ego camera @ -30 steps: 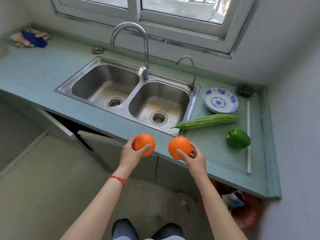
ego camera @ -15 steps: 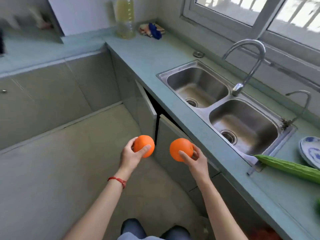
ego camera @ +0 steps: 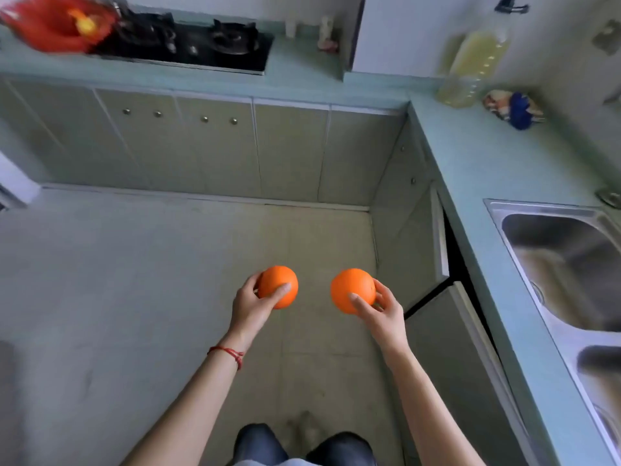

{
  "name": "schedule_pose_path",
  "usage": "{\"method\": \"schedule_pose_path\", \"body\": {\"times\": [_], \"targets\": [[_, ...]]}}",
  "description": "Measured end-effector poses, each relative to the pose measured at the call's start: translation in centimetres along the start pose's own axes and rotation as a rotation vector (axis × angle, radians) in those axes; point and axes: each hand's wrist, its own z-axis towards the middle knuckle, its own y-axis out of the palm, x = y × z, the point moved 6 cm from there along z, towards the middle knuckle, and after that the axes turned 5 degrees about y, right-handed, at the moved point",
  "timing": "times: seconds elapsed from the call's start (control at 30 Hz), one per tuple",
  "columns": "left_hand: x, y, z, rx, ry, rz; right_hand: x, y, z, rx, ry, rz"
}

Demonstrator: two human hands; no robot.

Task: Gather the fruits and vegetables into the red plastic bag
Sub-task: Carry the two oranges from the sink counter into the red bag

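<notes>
1. Your fingers (ego camera: 250, 283) on the left hand (ego camera: 249, 306) are curled around one orange (ego camera: 279, 286), with the thumb pressed across its front face.
2. Your right hand (ego camera: 383, 312) is clamped on the second orange (ego camera: 352, 290) the same way, thumb on the near side and fingertips wrapped behind it.
3. You hold both oranges out in front of you above the grey floor (ego camera: 134, 280), side by side but apart, at about the same height.
4. You have a red string bracelet (ego camera: 230, 354) around your left wrist.
5. Your red plastic bag (ego camera: 50, 25) sits far off at the top left corner, on the counter (ego camera: 302, 79) just beside the black gas stove (ego camera: 201, 42) (it is blurred, though something yellow-orange shows inside it).
6. Your oranges are well apart from that bag, with the open floor and a row of cabinet doors (ego camera: 215, 146) between.
7. On your right, the counter turns a corner and runs toward you, carrying a bottle of yellowish liquid (ego camera: 473, 65), a crumpled blue and patterned cloth (ego camera: 514, 109) and the steel double sink (ego camera: 571, 280).
8. Below that counter, one cabinet door (ego camera: 440, 237) stands ajar, near your right hand.
9. Your knees in dark trousers (ego camera: 302, 445) show at the bottom edge.
</notes>
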Motion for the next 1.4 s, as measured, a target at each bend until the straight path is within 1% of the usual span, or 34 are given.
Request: {"method": "schedule_pose_path", "body": {"times": [0.13,0.33,0.47,0.63,0.73,0.9,1.23,1.4], "targets": [[-1.6,-4.1,-0.9,0.192,-0.048,-0.075,-1.7,4.9,1.6,-0.203,-0.041,-0.081],[-3.6,-8.0,-3.9,0.457,-0.142,-0.161,-3.4,10.6,2.7,-0.447,-0.095,-0.201],[-4.9,-10.1,-6.3,0.604,-0.193,-0.207,-3.5,13.8,2.4,-0.573,-0.108,-0.264],[-6.3,-13.0,-8.0,0.723,-0.231,-0.229,-3.5,17.8,1.3,-0.681,-0.119,-0.292],[-7.0,-14.8,-7.8,0.758,-0.243,-0.231,-3.8,20.1,1.1,-0.698,-0.13,-0.305],[-8.0,-18.2,-5.1,0.757,-0.25,-0.219,-4.7,24.2,2.0,-0.693,-0.123,-0.299],[-9.3,-29.0,4.6,0.725,-0.245,-0.267,-8.2,37.5,4.1,-0.658,-0.12,-0.269],[-9.8,-33.1,9.3,0.699,-0.252,-0.283,-10.0,43.0,5.8,-0.644,-0.127,-0.292]]}}
